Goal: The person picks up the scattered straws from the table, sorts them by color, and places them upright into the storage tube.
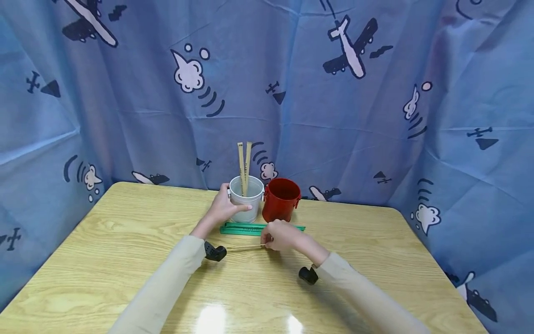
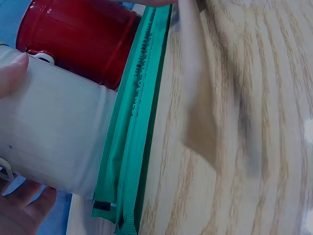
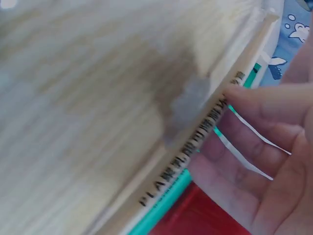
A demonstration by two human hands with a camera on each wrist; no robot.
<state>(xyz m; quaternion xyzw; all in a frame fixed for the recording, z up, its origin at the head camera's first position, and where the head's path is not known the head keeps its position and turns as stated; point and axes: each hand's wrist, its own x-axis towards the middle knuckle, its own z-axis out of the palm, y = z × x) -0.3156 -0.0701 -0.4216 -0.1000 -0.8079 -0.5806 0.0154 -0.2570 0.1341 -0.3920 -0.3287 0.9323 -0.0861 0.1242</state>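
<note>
On the left, my left hand [image 1: 224,207] grips a small white bucket [image 2: 54,122], thumb on the near side and fingers round the other. Two tan paper-wrapped straws [image 1: 242,169] stand in that bucket and lean slightly apart. My right hand [image 1: 281,235] pinches another tan wrapped straw [image 3: 198,137] near one end; black "PLA" print shows along its wrapper. It is held roughly level just above the table, in front of green-wrapped straws [image 2: 129,122] lying at the buckets' foot. In the left wrist view the held straw is blurred.
A red bucket [image 1: 281,204] stands right beside the white one. The wood-grain table [image 1: 104,260] extends to both sides. Behind it hangs a blue curtain [image 1: 250,106] with printed planes. Black wrist cameras [image 1: 308,275] sit below both hands.
</note>
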